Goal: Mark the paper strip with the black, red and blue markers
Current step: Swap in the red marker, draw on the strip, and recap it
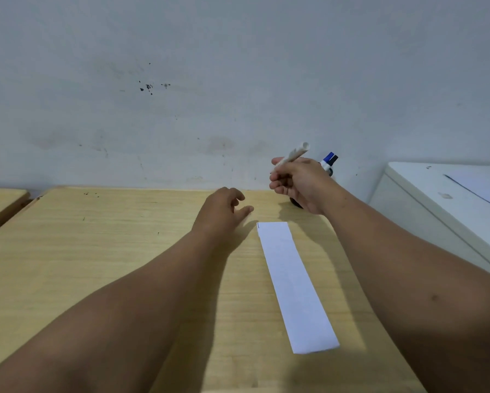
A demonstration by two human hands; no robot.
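A long white paper strip (295,282) lies on the wooden table (110,251), running from near the far edge toward me, with a thin dark mark at its far left corner. My right hand (297,182) is raised beyond the strip's far end, closed around a white marker (293,154) whose butt end points up; its tip and colour are hidden in my fist. Behind that hand, a blue-capped and a black-capped marker (330,161) stick up from a dark holder that is mostly hidden. My left hand (224,211) hovers left of the strip's far end, fingers loosely apart, holding nothing.
A stained white wall (209,95) rises directly behind the table. A white cabinet (436,199) with a sheet of paper on top stands at the right. A second wooden table (0,202) adjoins at the far left.
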